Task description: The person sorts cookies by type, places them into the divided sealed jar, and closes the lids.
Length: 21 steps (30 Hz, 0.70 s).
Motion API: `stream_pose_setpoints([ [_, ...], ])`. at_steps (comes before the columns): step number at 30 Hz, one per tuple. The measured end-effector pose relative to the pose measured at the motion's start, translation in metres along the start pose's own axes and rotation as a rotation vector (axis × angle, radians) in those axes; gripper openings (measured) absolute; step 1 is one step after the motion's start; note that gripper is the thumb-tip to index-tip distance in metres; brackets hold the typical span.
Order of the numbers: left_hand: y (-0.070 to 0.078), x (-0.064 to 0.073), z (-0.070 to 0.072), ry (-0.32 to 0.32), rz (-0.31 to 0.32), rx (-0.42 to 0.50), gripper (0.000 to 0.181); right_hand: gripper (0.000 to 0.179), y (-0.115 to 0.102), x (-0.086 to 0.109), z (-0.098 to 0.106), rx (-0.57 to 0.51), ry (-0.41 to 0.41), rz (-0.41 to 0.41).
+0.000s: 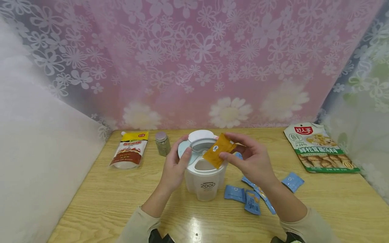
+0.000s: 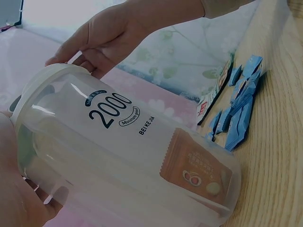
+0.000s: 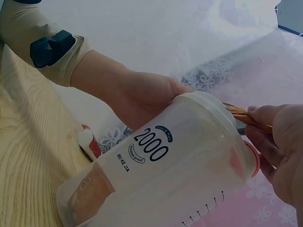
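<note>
- Small orange foil sachet point(image 1: 219, 151): pinched by the right hand point(image 1: 253, 160), between the hands, tilted above the lid opening point(image 1: 204, 164).
- Tall clear plastic canister point(image 1: 208, 185) marked "2000", with a white and pale-blue lid point(image 1: 184, 148): gripped at its top by the left hand point(image 1: 175, 162). A second sachet, orange-brown point(image 2: 196, 165), is seen inside, at the bottom.
- Handling, as judged: the pinched sachet is best turned narrow end down, centred over the opening and released clear of the rim; the canister is best braced upright.
- Pose, left: thumb laid on the lid, fingers wrapped round its side.
- Pose, right: palm turned inward, thumb set on the sachet's face.
- Blue sachets point(image 1: 234, 193): scattered below and beside the right hand.
</note>
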<state>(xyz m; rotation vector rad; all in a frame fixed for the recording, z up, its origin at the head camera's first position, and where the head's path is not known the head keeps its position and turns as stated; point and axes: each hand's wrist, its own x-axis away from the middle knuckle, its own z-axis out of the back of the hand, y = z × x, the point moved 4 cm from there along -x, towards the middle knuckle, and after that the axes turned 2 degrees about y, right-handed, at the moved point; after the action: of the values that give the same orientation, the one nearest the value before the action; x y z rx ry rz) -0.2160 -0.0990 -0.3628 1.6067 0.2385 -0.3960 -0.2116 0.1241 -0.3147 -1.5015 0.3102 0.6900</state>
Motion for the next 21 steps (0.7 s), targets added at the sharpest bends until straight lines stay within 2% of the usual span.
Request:
stream_pose_setpoints([
  [8, 0.0013, 0.0004, 0.0003, 0.004, 0.007, -0.006, 0.045, 0.046, -0.0038, -0.0030, -0.0020, 0.099, 0.010, 0.049],
  [16, -0.0002, 0.0001, 0.0011, 0.009, -0.001, -0.018, 0.046, 0.041, -0.0075, -0.0057, -0.0065, 0.061, -0.032, 0.215],
  [19, -0.0002, -0.0002, 0.0013, 0.011, -0.004, -0.016, 0.046, 0.038, -0.0085, -0.0076, -0.0074, 0.061, -0.047, 0.237],
  [21, 0.0003, -0.0004, 0.0012, 0.013, -0.005, -0.018, 0.046, 0.035, -0.0083, -0.0084, -0.0090, 0.079, -0.086, 0.234],
])
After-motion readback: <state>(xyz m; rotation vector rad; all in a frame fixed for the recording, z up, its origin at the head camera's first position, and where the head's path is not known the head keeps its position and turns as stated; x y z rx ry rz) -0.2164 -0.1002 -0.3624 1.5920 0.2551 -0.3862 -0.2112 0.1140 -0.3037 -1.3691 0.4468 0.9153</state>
